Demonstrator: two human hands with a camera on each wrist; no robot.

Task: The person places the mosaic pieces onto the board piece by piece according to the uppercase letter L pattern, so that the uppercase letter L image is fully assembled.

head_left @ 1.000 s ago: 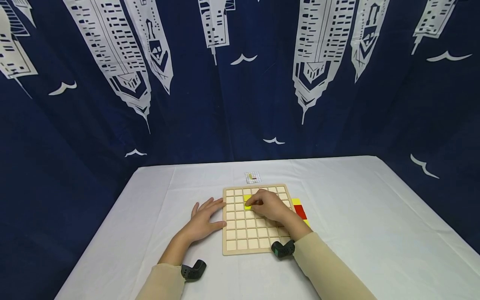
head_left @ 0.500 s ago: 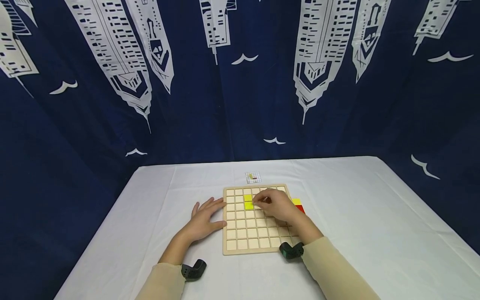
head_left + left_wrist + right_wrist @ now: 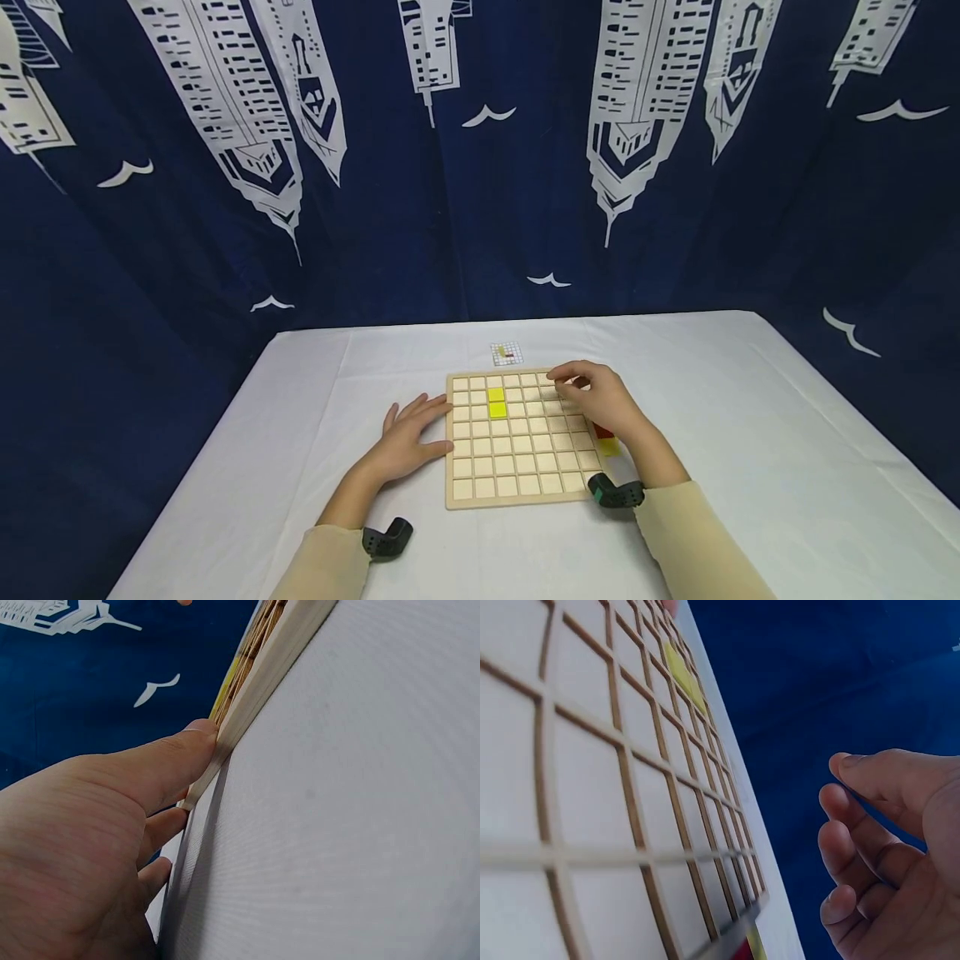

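Observation:
A square wooden grid board [image 3: 504, 463] lies flat on the table. Two yellow tiles [image 3: 498, 410] fill neighbouring cells, one above the other, in its upper left part. My left hand [image 3: 405, 442] touches the board's left edge with thumb and fingertips spread; in the left wrist view the thumb [image 3: 161, 761] rests against the rim. Over the board's upper right side hovers my right hand [image 3: 600, 402], its fingers loosely bent. Nothing shows between the thumb and fingers of the right hand [image 3: 900, 840] in the right wrist view, where they stand slightly apart.
Beyond the board's right edge lie a red tile [image 3: 603, 432] and a yellow tile [image 3: 609, 447], partly covered by my hand and wrist. A small printed grid card [image 3: 506, 354] lies behind the board on the white tablecloth [image 3: 375, 358]. A dark blue patterned curtain [image 3: 517, 208] hangs behind.
My right hand has let go of the lower yellow tile and moved right across the board towards its right edge. Both yellow tiles now show fully. The left hand has stayed put.

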